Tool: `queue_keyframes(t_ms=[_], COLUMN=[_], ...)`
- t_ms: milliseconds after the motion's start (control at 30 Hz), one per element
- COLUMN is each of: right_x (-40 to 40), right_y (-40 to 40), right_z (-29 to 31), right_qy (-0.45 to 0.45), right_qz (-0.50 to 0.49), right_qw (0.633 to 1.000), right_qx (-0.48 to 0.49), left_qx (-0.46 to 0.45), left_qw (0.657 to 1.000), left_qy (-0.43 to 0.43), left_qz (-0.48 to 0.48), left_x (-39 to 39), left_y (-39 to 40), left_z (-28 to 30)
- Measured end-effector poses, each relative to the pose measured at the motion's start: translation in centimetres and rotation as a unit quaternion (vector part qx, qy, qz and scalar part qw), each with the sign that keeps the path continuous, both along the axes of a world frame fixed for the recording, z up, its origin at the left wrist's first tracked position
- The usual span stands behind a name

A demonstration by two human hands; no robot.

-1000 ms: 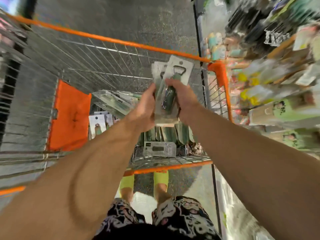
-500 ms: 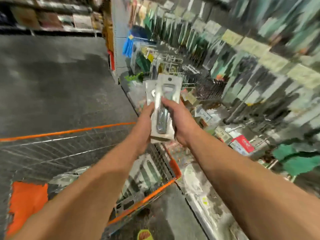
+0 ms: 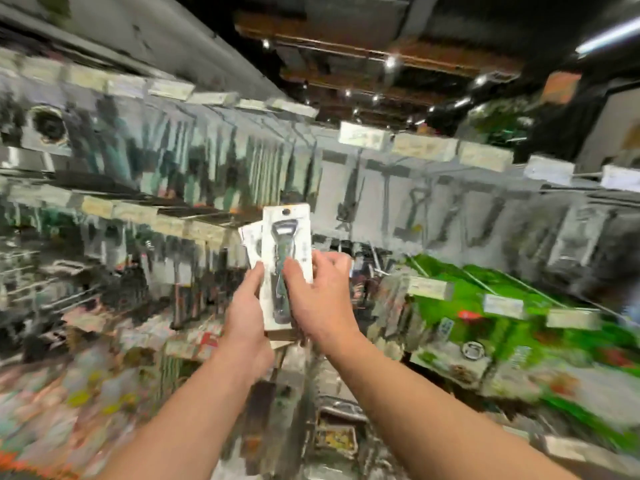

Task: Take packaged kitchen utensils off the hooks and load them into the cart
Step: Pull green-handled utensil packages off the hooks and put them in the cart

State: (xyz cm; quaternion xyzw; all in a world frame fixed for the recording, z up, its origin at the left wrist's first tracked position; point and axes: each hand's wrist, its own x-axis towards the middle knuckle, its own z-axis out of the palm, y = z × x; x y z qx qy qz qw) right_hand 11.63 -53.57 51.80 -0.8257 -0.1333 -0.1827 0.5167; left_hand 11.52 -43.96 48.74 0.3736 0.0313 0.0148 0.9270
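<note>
A small stack of packaged utensils (image 3: 286,237), white cards with a dark green-handled tool under clear plastic, is held upright in front of the store's hook wall. My left hand (image 3: 246,317) grips the stack's left edge from below. My right hand (image 3: 320,299) holds the right side, thumb across the front card. A second card peeks out behind on the left. The cart is out of view.
Rows of hanging packaged tools (image 3: 450,216) on hooks with price tags (image 3: 362,135) fill the wall ahead, heavily blurred. Green packaged goods (image 3: 491,306) sit on the right shelves. Mixed small items crowd the lower left shelves (image 3: 104,341).
My view has swung up from the orange cart to the hook wall. Both hands kept hold of the same packages and rose with them, away from the cart.
</note>
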Motion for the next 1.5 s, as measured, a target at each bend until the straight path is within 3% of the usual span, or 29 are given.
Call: queue_keyframes(t_ms=[167,367,767,1067,1267,1500], right_x=[-2.3,-4.1,-6.8,-5.7,-3.5,1.3], right_y=[-10.5,-23.6,-46.8,-52.6,-54.4,-56.4], right_z=[2.9,4.5,5.4,4.3,3.8,3.9], right_qy=[-0.082,-0.112,-0.031,0.005,0.056,0.113], right_qz=[-0.125,-0.222,-0.19,-0.161,-0.124,-0.162], right_qw=[0.989,0.968,0.957,0.956,0.959,0.939], right_qx=[-0.003,0.036,0.218,0.246,0.249,0.28], left_qx=[0.025,0.043,0.107,0.107,0.168,0.197], left_qw=[0.993,0.978,0.964,0.985,0.982,0.98], left_qy=[-0.035,-0.033,-0.039,-0.029,-0.054,-0.016], left_qz=[-0.107,-0.201,-0.239,-0.136,-0.073,-0.026], left_x=[-0.4,-1.1,-4.2,-3.9,-1.7,3.8], left_y=[-10.6,-23.5,-46.0,-51.8,-50.9,-48.4], left_z=[3.8,6.1,7.4,6.2,5.5,5.6])
